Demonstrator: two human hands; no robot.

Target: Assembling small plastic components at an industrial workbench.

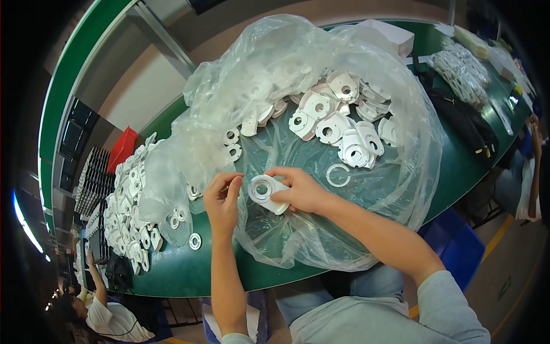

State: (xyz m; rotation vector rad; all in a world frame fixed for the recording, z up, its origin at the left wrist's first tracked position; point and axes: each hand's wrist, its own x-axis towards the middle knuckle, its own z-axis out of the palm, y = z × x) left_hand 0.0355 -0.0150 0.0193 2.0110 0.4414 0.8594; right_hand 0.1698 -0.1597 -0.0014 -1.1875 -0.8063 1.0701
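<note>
My right hand (pixel 303 191) grips a white plastic part (pixel 267 194) between thumb and fingers. The part has a round collar with a hole at one end and a flat, wider body. Just left of it, my left hand (pixel 222 200) is raised with its fingers curled and the thumb close to the fingertips. Whatever it may hold is too small or hidden to make out, and it stays apart from the part. Beneath both hands spreads a large clear plastic bag (pixel 286 241). Inside lie a loose white ring (pixel 338 175) and a heap of similar white parts (pixel 332 112).
More white parts (pixel 129 200) pile up on the green table (pixel 177 275) at left, near a single ring (pixel 195 241) and a red bin (pixel 121 149). A black bag (pixel 464 120) lies at right. A blue bin (pixel 452 246) stands below the table edge. Other people sit nearby.
</note>
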